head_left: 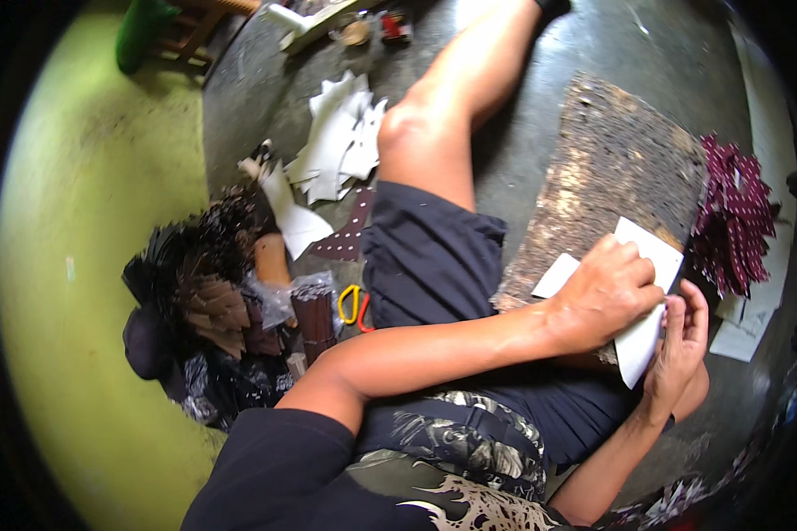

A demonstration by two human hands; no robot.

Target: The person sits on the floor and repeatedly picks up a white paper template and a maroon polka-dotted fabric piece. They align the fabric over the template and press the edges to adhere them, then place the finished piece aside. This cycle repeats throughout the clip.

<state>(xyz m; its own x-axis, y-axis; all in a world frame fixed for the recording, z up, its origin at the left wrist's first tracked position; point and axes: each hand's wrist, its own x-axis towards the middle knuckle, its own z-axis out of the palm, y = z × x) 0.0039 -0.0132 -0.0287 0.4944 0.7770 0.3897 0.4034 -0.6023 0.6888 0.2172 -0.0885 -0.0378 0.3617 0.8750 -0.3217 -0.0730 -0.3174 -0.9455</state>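
I sit on the floor with my left leg stretched out. My left hand (604,296) reaches across my lap and presses flat on a white paper piece (653,257) lying on a rough, dark wooden board (615,155). My right hand (682,341) pinches the lower edge of the same white paper (639,350), where it bends down off the board's near edge. Both hands touch the paper, close together.
A heap of maroon dotted cut pieces (735,221) lies right of the board. White paper pieces (341,142) are piled left of my knee. Scissors with yellow and red handles (354,305) and bundles of dark sticks (212,292) lie by my left thigh. A green wall (88,221) stands left.
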